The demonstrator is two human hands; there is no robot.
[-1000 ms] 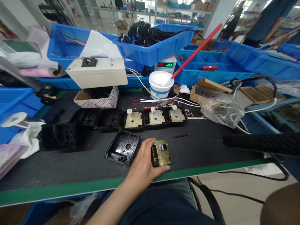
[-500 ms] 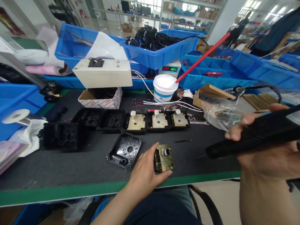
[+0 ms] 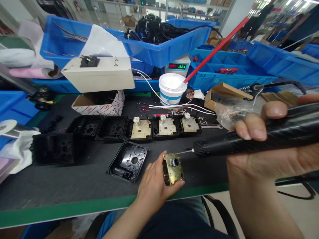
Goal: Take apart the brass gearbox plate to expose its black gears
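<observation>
My left hand (image 3: 155, 179) is closed around a small brass-coloured metal gearbox (image 3: 176, 172) with a black round shaft on its face, held low over the mat. In my right hand (image 3: 259, 142) is a black electric screwdriver (image 3: 224, 143), lying level and pointing left. Its thin bit reaches the top edge of the gearbox; whether it sits in a screw I cannot tell. Left of my left hand lies an open black housing (image 3: 128, 162), tilted on the mat. Behind it stand three black housings with metal plates inside, one of them the middle housing (image 3: 164, 128).
Empty black housings (image 3: 112, 127) continue the row leftward. Behind are a white tub (image 3: 172, 91) with a red stick, loose white wires, a beige box (image 3: 99, 74) and blue bins (image 3: 159, 54). A wrench (image 3: 211, 126) and plastic bag (image 3: 230, 111) lie right. The green table edge (image 3: 74, 209) runs in front.
My right hand has brought the electric screwdriver leftward, so its bit now meets the gearbox top. My left hand still grips the gearbox. The camera view has shifted slightly.
</observation>
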